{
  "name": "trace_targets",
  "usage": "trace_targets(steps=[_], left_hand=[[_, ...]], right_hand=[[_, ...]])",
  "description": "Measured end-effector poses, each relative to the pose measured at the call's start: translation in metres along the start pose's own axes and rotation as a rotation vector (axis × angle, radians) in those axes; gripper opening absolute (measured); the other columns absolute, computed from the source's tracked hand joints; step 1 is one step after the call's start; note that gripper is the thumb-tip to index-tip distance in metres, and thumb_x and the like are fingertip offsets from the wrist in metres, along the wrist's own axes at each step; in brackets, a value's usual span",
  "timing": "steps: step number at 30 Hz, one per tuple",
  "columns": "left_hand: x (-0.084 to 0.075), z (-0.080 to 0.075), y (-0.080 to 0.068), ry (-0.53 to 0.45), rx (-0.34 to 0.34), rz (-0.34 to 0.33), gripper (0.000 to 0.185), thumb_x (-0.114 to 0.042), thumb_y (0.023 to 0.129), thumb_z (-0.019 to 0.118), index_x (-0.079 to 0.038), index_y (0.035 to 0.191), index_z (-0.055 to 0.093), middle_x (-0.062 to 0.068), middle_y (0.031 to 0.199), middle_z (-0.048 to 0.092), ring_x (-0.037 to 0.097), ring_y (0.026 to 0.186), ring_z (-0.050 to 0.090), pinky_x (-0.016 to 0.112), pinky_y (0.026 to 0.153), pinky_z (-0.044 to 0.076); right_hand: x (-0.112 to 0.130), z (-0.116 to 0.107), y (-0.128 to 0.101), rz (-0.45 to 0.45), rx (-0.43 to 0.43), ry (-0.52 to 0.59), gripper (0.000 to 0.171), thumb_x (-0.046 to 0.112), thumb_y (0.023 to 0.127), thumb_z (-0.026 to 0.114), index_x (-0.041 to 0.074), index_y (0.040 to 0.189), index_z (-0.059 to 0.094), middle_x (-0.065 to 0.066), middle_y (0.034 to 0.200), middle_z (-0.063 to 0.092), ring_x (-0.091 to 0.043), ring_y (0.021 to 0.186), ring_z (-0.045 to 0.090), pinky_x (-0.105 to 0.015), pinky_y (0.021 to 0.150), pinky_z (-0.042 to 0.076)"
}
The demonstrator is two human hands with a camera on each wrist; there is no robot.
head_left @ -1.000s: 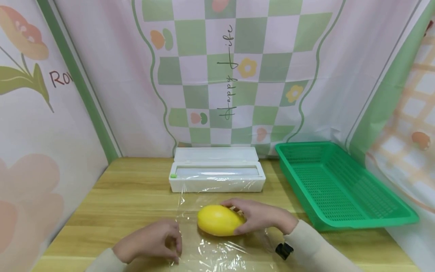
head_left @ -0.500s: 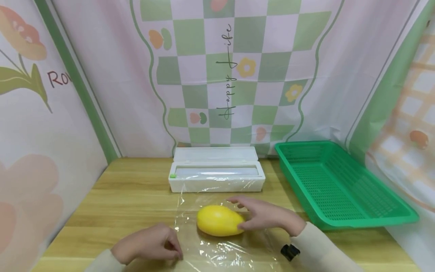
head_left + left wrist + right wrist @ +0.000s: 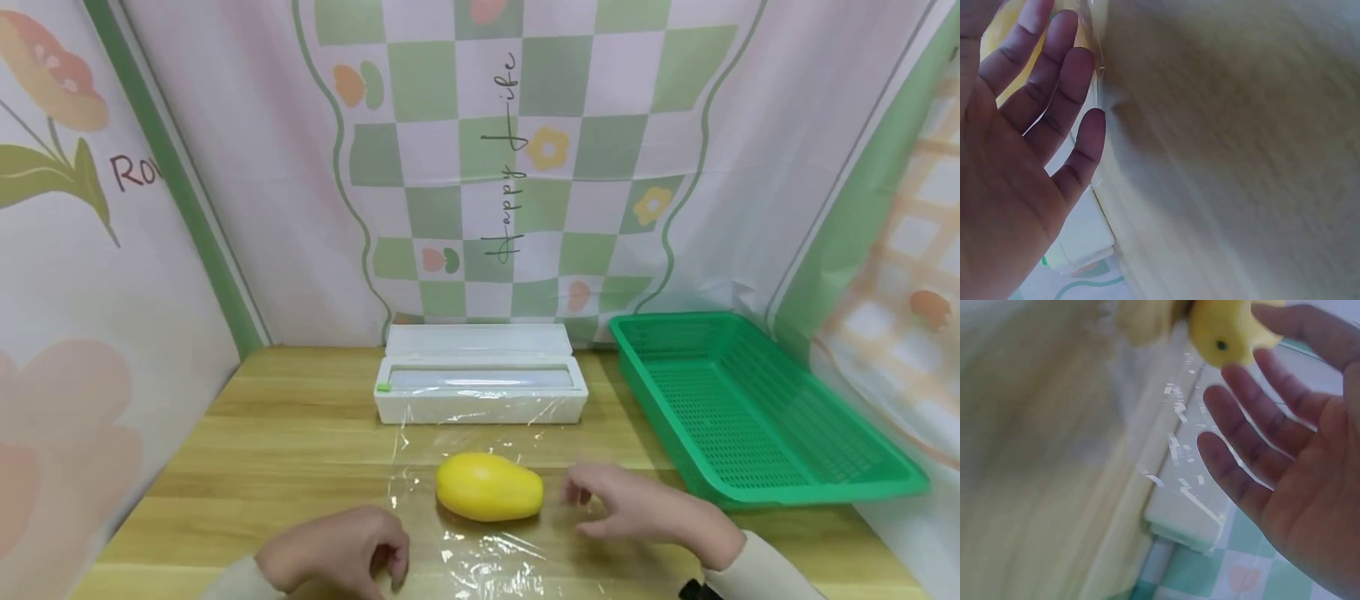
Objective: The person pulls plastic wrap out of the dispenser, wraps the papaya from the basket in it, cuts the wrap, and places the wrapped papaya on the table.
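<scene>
A yellow mango (image 3: 489,487) lies on a sheet of clear cling film (image 3: 487,554) spread over the wooden table (image 3: 285,433). My right hand (image 3: 637,510) hovers just right of the mango with relaxed, spread fingers and does not touch it. The right wrist view shows the same open palm (image 3: 1285,469) with the mango (image 3: 1229,328) beyond the fingertips. At the film's left front edge is my left hand (image 3: 337,554), fingers pointing down onto the film. In the left wrist view the left hand (image 3: 1029,144) has straight fingers and holds nothing.
A white cling film dispenser (image 3: 480,392) with its lid open stands behind the mango, and the film runs out of it. An empty green plastic basket (image 3: 742,417) sits at the right. Patterned cloth walls close in the back and both sides.
My right hand has let go of the mango and drawn away to the right. The left hand has shifted slightly nearer and right along the film's edge. The mango has stayed put.
</scene>
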State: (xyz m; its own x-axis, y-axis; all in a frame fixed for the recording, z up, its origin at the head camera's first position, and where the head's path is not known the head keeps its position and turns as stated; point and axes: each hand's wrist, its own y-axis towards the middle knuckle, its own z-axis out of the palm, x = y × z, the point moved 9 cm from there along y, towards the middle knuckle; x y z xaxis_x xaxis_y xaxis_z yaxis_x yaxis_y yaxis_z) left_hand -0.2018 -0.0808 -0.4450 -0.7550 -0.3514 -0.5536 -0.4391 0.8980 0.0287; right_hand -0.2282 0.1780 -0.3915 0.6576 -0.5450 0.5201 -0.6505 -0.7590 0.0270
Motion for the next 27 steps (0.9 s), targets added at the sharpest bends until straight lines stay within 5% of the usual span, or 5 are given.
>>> trace_targets(steps=[8,16,27], left_hand=[[-0.006,0.000,0.003,0.031,0.012,0.053,0.017,-0.029,0.078,0.086,-0.024,0.076,0.070,-0.021,0.076,0.054,-0.009,0.067,0.046,0.009,0.059,0.043],[-0.002,0.003,0.002,0.050,-0.002,-0.009,0.015,-0.017,0.072,0.086,-0.025,0.070,0.075,-0.024,0.078,0.050,-0.010,0.069,0.045,0.009,0.061,0.043],[-0.004,-0.007,-0.001,0.019,-0.019,-0.032,0.016,-0.007,0.069,0.076,-0.021,0.067,0.068,-0.023,0.074,0.049,-0.010,0.067,0.046,0.009,0.059,0.045]], right_hand=[[0.004,0.043,-0.025,-0.145,0.146,0.050,0.028,0.021,0.078,0.084,0.024,0.095,0.062,0.021,0.092,0.056,0.005,0.082,0.052,-0.016,0.069,0.049],[0.011,0.053,-0.030,-0.250,0.113,-0.077,0.018,0.030,0.084,0.080,0.031,0.085,0.062,0.022,0.085,0.048,0.007,0.083,0.043,-0.008,0.068,0.039],[0.008,0.052,-0.028,-0.167,0.134,0.041,0.019,0.010,0.082,0.074,0.027,0.083,0.066,0.024,0.086,0.053,0.007,0.079,0.048,-0.012,0.064,0.045]])
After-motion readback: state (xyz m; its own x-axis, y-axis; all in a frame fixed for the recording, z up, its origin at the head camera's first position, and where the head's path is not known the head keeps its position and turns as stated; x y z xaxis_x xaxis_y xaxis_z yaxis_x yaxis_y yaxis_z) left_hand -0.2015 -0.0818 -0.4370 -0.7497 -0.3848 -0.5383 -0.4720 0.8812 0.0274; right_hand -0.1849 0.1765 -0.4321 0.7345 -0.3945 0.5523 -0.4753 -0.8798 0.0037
